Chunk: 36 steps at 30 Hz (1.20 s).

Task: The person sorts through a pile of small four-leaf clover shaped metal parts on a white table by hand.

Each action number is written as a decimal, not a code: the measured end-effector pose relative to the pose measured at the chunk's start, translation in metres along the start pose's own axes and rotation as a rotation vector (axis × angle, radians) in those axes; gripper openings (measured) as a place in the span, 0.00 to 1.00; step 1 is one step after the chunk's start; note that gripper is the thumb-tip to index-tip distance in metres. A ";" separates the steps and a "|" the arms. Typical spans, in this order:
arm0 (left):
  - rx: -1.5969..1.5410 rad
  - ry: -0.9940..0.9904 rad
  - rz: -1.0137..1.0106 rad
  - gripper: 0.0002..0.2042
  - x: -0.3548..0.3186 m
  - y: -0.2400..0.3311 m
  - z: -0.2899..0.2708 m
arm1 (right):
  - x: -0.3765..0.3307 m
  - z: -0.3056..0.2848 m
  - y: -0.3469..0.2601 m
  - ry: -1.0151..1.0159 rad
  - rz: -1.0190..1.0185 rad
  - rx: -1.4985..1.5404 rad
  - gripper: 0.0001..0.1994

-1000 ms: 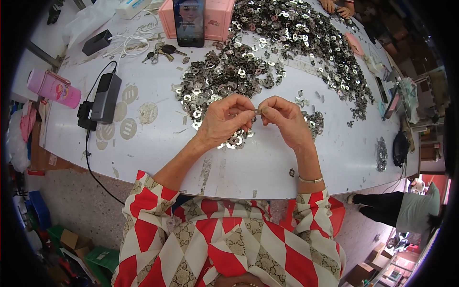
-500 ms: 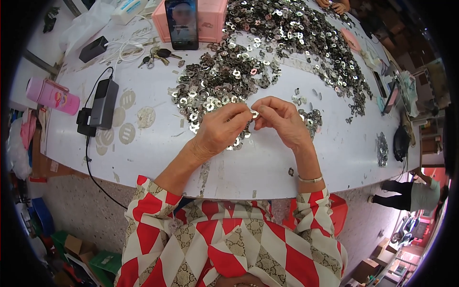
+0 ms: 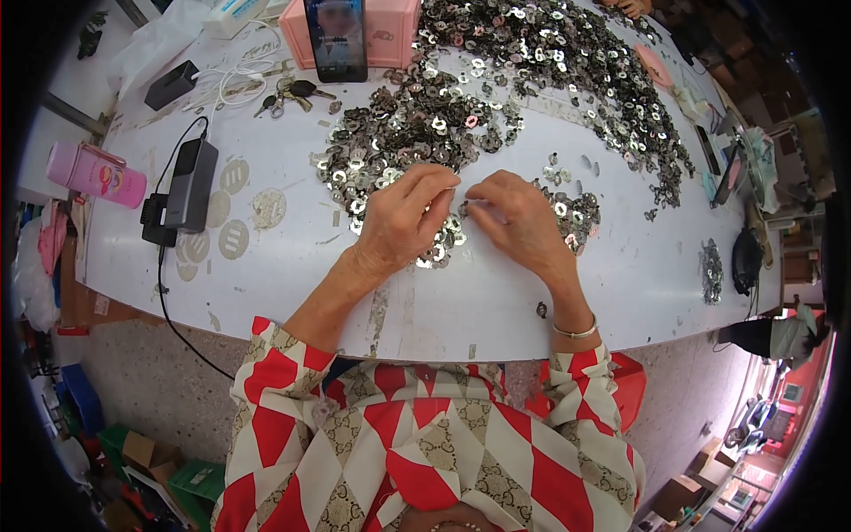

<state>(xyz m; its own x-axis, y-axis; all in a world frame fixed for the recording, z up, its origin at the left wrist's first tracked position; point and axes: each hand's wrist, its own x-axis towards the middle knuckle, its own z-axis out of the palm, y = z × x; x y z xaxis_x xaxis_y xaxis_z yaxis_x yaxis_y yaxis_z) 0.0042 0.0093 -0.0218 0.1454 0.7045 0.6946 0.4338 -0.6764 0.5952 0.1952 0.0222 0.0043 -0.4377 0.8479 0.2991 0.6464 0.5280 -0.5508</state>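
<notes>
My left hand (image 3: 408,215) is closed in a pinch above the near edge of a heap of small shiny metal rings (image 3: 390,133). A thin bright edge of a small metal ring (image 3: 455,185) shows at its fingertips. My right hand (image 3: 521,220) is a short gap to the right, its thumb and fingers bent together in a pinch. Something small and dark shows at those fingertips, too small to make out. Beside the right hand is a small group of similar metal pieces (image 3: 576,217).
A phone (image 3: 337,44) leans on a pink plastic box (image 3: 390,31). Keys (image 3: 297,93), a grey power adapter (image 3: 192,184) and a pink bottle (image 3: 96,175) are to the left. A larger metal heap (image 3: 567,53) spreads far right, with another person's hand (image 3: 631,7) beyond.
My hands were together at one small metal ring; now they are slightly apart. The left fingertips have risen a little. The person standing at the far right has shifted position.
</notes>
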 end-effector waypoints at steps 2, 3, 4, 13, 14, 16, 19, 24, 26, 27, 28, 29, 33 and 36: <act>0.000 0.012 -0.013 0.10 0.002 0.002 -0.002 | 0.000 0.014 0.001 0.023 -0.092 -0.115 0.06; -0.032 0.013 -0.050 0.10 0.003 0.004 -0.003 | -0.001 0.013 0.002 0.024 -0.094 -0.116 0.06; -0.066 0.014 -0.085 0.10 0.004 0.006 -0.003 | -0.002 0.010 0.001 0.011 -0.052 -0.109 0.06; -0.445 -0.194 -0.512 0.12 0.003 0.011 -0.010 | 0.003 0.003 -0.007 0.121 0.159 0.365 0.03; -0.508 -0.202 -0.538 0.12 0.002 0.013 -0.008 | 0.003 0.002 -0.008 0.117 0.224 0.472 0.03; -0.572 -0.213 -0.562 0.13 0.003 0.014 -0.006 | 0.002 0.001 -0.009 0.092 0.292 0.602 0.03; -0.608 -0.213 -0.612 0.11 0.002 0.013 -0.009 | 0.003 0.003 -0.013 0.022 0.385 0.801 0.04; -0.622 -0.209 -0.638 0.08 0.003 0.013 -0.008 | 0.002 0.000 -0.014 -0.052 0.397 0.826 0.04; -0.575 -0.213 -0.626 0.07 0.002 0.014 -0.009 | 0.001 0.001 -0.014 -0.090 0.342 0.809 0.04; -0.551 -0.212 -0.596 0.07 0.003 0.015 -0.008 | 0.002 -0.002 -0.013 -0.093 0.338 0.811 0.04; -0.526 -0.210 -0.565 0.06 0.003 0.016 -0.008 | 0.001 -0.008 -0.009 -0.076 0.304 0.647 0.04; -0.517 -0.203 -0.566 0.06 0.003 0.015 -0.008 | 0.001 -0.015 -0.004 -0.060 0.265 0.486 0.03; -0.262 -0.021 -0.409 0.06 0.005 0.008 -0.011 | -0.002 -0.031 0.015 0.047 0.206 -0.420 0.07; 0.188 0.003 -0.125 0.09 0.000 -0.002 -0.005 | 0.001 -0.009 0.015 0.134 0.123 -0.207 0.10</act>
<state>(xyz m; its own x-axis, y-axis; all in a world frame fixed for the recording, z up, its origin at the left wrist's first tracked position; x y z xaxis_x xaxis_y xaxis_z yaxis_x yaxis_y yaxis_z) -0.0012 0.0096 -0.0212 0.0773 0.7798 0.6213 0.6068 -0.5312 0.5913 0.2101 0.0317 0.0040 -0.2704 0.8978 0.3476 0.8098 0.4074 -0.4222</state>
